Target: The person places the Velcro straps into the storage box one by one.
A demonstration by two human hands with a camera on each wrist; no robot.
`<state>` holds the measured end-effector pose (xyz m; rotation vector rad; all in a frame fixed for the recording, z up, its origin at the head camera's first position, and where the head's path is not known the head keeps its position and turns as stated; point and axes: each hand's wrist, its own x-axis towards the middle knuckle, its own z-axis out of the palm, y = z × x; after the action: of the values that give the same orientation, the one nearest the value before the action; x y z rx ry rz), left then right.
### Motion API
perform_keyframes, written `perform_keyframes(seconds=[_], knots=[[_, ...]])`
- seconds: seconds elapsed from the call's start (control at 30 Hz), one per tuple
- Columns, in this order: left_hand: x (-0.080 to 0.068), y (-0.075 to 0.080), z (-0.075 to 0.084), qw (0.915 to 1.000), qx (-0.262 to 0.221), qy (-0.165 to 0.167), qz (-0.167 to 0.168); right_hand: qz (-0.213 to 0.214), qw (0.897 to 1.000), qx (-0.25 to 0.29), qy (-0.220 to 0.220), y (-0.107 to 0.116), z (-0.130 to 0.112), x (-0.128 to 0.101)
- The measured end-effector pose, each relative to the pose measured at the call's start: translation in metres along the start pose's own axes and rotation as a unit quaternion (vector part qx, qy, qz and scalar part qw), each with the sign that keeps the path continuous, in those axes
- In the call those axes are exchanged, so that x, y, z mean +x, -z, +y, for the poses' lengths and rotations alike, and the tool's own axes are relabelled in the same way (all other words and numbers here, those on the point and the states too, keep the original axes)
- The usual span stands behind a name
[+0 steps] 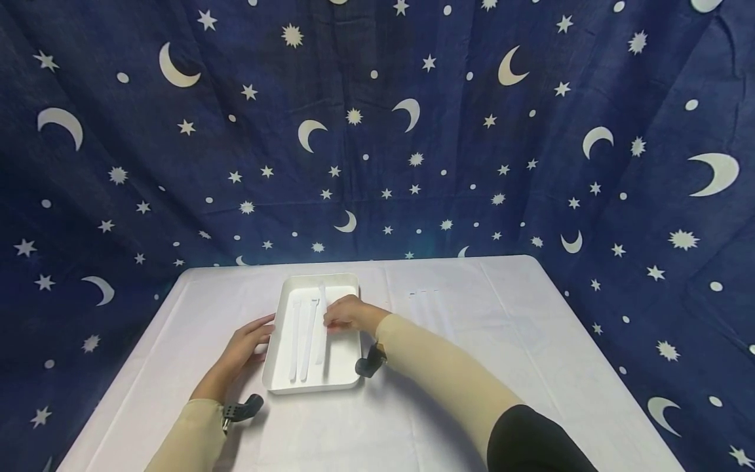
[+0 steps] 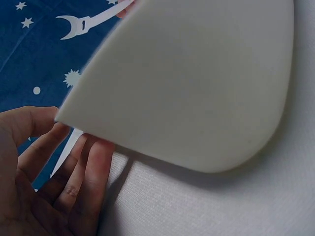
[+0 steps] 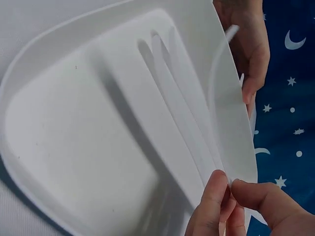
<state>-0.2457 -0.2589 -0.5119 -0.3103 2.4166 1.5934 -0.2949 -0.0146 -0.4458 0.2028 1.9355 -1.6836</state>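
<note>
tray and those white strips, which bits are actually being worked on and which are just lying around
In hand:
white tray, steadied by the left hand
three white strips in the tray; the right hand pinches one

Lying about:
faint white strips on the table, right of the tray
white tablecloth
star-and-moon backdrop

Your left hand [image 1: 244, 344] lies flat, fingers straight (palm down); your right hand [image 1: 348, 313] reaches forward, thumb and forefinger pinched together.
</note>
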Motion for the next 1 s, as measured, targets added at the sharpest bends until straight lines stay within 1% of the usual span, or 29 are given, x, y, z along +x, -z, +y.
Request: perform_keyframes(seconds=[0.1,0.2,0.43,0.57,0.67,0.83,1.0], knots=[[0.0,0.0,0.0,1.0,-0.002,0.002,0.0,0.0,1.0,0.006,0.002,-0.002,0.004,0.006],[0.0,0.0,0.0,1.0,-0.001,0.002,0.0,0.003,1.0,-0.002,0.006,-0.003,0.008,0.01],[0.002,-0.001,-0.002,1.0,0.001,0.005,0.002,0.029,0.998,-0.049,0.026,-0.009,0.015,0.011],[0.002,-0.001,-0.002,1.0,0.002,0.004,0.002,0.054,0.995,-0.082,0.028,-0.014,0.017,0.009],[0.002,0.0,-0.001,1.0,0.0,-0.002,0.001,0.074,0.992,-0.098,0.026,-0.017,0.017,0.008],[0.002,0.0,-0.001,1.0,-0.003,-0.004,0.0,0.087,0.989,-0.113,0.032,-0.018,0.018,0.008],[0.003,0.001,-0.001,1.0,-0.004,-0.003,-0.001,0.092,0.985,-0.143,0.024,-0.019,0.023,0.024]])
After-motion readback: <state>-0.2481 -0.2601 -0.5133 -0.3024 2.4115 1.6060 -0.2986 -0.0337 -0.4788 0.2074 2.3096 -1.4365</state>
